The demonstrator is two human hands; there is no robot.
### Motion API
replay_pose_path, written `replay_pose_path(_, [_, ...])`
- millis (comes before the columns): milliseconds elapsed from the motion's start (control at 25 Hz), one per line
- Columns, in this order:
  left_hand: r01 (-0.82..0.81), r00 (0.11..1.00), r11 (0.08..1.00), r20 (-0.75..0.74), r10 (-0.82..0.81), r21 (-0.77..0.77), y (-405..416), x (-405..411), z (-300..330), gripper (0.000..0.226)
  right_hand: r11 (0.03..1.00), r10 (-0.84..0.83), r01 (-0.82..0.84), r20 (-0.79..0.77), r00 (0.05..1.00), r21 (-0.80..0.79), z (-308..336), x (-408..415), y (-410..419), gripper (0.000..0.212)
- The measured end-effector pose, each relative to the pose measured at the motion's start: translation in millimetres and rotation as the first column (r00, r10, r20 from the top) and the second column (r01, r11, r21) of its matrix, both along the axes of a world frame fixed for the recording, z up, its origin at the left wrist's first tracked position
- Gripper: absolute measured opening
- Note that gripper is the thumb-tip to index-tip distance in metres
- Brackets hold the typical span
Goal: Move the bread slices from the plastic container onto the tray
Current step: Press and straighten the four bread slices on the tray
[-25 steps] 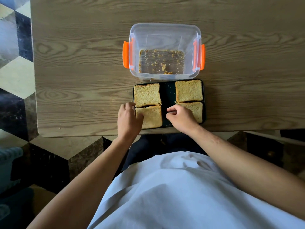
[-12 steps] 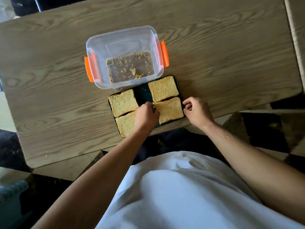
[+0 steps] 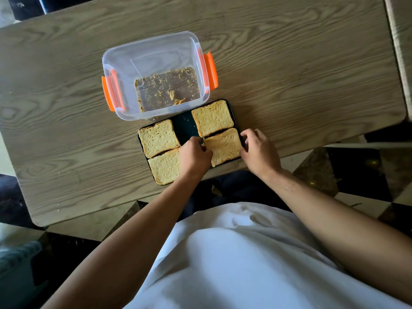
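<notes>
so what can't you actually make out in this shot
Head view:
- Near-left bread slice: its inner corner hidden under the left hand.
- Tray: mostly covered by bread slices, near rim behind both hands.
- Right hand: fingers curl at the near-right slice; whether they pinch it is unclear.

Plastic container (image 3: pixel 156 63) crowds the tray (image 3: pixel 185 128) behind; table (image 3: pixel 312 74) rightward lies open

Bkgd: light grey-brown wood-grain rectangular table (image 3: pixel 289 63), rounded corners, fills upper frame. Second pale wood-grain surface (image 3: pixel 401 52) at right edge, narrow gap betw. the two. Floor: glossy tiles (image 3: pixel 356 175), dark marble and cream, geometric pattern. Soft daylight, brightest on table's right side. Blurred teal-grey object (image 3: pixel 15 264) lower left, unidentifiable.
</notes>
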State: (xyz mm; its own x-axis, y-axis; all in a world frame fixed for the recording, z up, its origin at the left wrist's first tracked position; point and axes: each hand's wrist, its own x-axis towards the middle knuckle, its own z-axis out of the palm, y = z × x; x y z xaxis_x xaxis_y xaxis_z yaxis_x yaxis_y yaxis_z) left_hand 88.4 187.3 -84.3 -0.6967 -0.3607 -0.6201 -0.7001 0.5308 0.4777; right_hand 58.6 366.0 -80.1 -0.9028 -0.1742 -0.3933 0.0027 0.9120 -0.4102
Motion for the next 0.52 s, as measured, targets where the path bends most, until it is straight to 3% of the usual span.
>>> replay_pose_path(120, [-0.083, 0.997, 0.996, 0.007, 0.083, 0.022, -0.8, -0.5, 0.0, 0.014, 0.999, 0.044, -0.043, 0.033, 0.998, -0.022, 0.2, -3.5, -0.2, 0.041])
replay_pose_path(320, [-0.117, 0.993, 0.987, 0.035, 0.114, 0.109, -2.7, 2.2, -0.8, 0.012, 0.997, 0.075, -0.073, 0.063, 0.995, -0.033, 0.1, -5.6, 2.0, 0.044])
replay_pose_path(520, [-0.176, 0.983, 0.984, -0.056, 0.176, 0.013, -7.5, -8.5, 3.3, 0.008, 0.993, 0.115, -0.117, -0.069, 0.991, -0.030, -4.7, -18.0, -15.5, 0.041])
